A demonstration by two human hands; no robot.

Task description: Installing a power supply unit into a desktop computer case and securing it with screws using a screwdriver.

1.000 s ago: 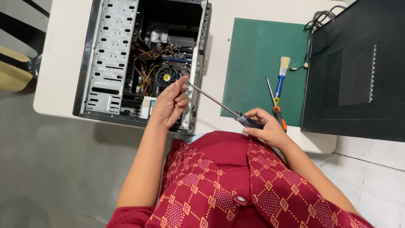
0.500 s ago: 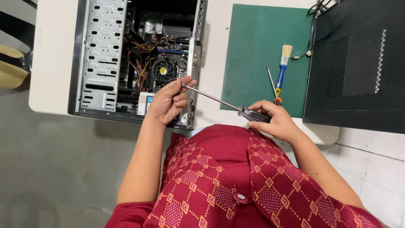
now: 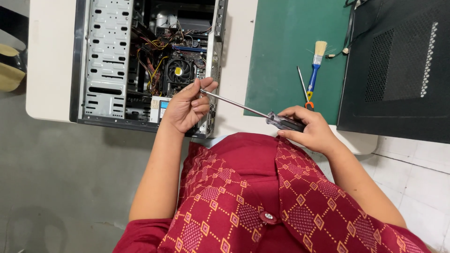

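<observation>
Since half a second ago: your left hand point(image 3: 187, 107) sits slightly nearer the case's side rail, the screwdriver point(image 3: 251, 111) lies a touch flatter, and your right hand point(image 3: 310, 130) has barely shifted.

Surface: white surface point(image 3: 47, 56), rounded corners, carrying an open computer case point(image 3: 101, 61) laid on its side. Just right of the case, a green mat point(image 3: 290, 42). On the mat, a brush point(image 3: 315, 68) with blue handle and pale bristles, and beside it a thin second screwdriver point(image 3: 303, 83) with an orange handle end. Far right, a black perforated panel point(image 3: 398, 70) overlapping the mat's edge.

Room: grey concrete floor point(image 3: 56, 187) on the left, white tiles point(image 3: 422, 178) on the right.

Item in hand: long screwdriver, slim bright metal shaft, clear dark-tinted handle. It spans the gap between case and mat, tip at the case's right rim near the black cooling fan point(image 3: 179, 71).

Hands: your left hand is raised over the case's lower right corner, fingers point(image 3: 202, 91) together, pinching the shaft near its tip. Your right hand is at the surface's near edge, fingers point(image 3: 293, 112) clamped around the handle, wrist bent toward your red patterned shirt point(image 3: 262, 197).
</observation>
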